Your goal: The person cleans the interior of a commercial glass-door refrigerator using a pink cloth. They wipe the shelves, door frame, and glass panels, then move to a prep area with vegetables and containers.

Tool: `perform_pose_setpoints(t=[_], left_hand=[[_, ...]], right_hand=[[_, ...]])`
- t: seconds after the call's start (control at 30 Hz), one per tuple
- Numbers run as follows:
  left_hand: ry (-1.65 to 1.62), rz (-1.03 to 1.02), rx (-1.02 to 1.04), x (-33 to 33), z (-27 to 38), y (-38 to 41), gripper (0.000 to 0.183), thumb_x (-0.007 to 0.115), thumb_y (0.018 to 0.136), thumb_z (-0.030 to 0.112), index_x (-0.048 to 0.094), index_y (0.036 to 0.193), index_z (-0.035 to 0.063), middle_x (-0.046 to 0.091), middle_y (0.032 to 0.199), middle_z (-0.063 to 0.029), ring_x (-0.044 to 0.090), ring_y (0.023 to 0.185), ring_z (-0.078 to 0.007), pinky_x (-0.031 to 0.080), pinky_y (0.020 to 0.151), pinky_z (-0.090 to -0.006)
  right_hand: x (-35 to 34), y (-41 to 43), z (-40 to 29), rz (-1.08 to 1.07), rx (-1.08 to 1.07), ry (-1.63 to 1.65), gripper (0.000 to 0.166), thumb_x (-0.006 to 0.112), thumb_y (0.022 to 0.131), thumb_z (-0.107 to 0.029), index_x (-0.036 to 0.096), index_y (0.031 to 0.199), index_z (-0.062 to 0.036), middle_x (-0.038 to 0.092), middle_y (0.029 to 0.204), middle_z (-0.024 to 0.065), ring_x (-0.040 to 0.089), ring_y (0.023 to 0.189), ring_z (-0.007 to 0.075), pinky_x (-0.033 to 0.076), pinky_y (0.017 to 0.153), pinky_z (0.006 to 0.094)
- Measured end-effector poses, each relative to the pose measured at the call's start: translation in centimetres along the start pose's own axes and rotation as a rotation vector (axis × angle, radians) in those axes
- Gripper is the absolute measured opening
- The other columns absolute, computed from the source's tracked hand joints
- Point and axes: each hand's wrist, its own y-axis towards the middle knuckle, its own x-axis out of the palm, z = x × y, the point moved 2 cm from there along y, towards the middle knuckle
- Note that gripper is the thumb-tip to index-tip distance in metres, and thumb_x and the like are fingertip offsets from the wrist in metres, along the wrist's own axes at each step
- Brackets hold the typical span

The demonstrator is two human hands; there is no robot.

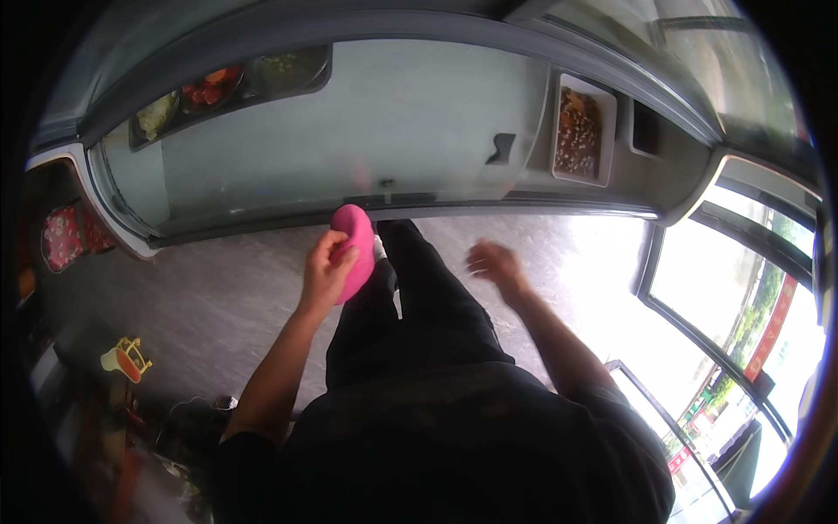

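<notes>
A bright pink cloth is gripped between the thumb and fingers of my left hand, just below the lower edge of a glass-fronted food display case. My right hand is raised over the floor to the right of my legs; it is slightly blurred, its fingers are partly curled, and nothing shows in it. Inside the case, a white tray holds brown food with pale bits. A dark tray at the upper left holds bowls with red and green food.
At the left stands a small yellow chair with an orange seat. Red floral fabric shows by the case's left end. Glass doors with dark frames are on the right, with bright light behind them. Dark clutter lies at the lower left.
</notes>
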Motion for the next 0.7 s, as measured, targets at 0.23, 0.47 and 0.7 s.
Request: perform_pose_setpoints(t=[0.23,0.47,0.7], left_hand=[[0.177,-0.216,0.303,9.1,4.0,-6.6,0.016,0.066,0.086,0.008,0.056,0.097,0.0012,0.058,0.086,-0.0087,0.058,0.081,-0.0162,0.047,0.076,-0.0292],[0.18,-0.295,0.216,14.7,1.5,-8.1,0.019,0.07,0.083,0.008,0.057,0.096,0.0023,0.059,0.089,-0.0046,0.058,0.084,-0.0138,0.046,0.078,-0.0273],[0.163,-0.371,0.099,25.4,-3.5,-5.5,0.031,0.067,0.085,0.005,0.055,0.113,0.0067,0.062,0.095,-0.005,0.061,0.084,-0.0147,0.05,0.073,-0.0277]], right_hand=[[8.3,-6.8,2.1,-0.31,-0.022,0.33,0.034,0.054,0.097,-0.035,0.059,0.1,-0.0021,0.063,0.086,0.0077,0.061,0.076,0.0163,0.05,0.069,0.0296],[1.1,-7.9,3.0,-0.178,-0.209,0.103,0.025,0.056,0.089,-0.021,0.063,0.09,0.0033,0.062,0.083,0.0099,0.062,0.078,0.0181,0.05,0.071,0.0303],[-10.3,-6.8,6.7,-0.176,-0.185,0.583,0.008,0.054,0.091,-0.013,0.059,0.091,-0.0063,0.062,0.097,0.0039,0.06,0.095,0.0165,0.05,0.088,0.0351]])
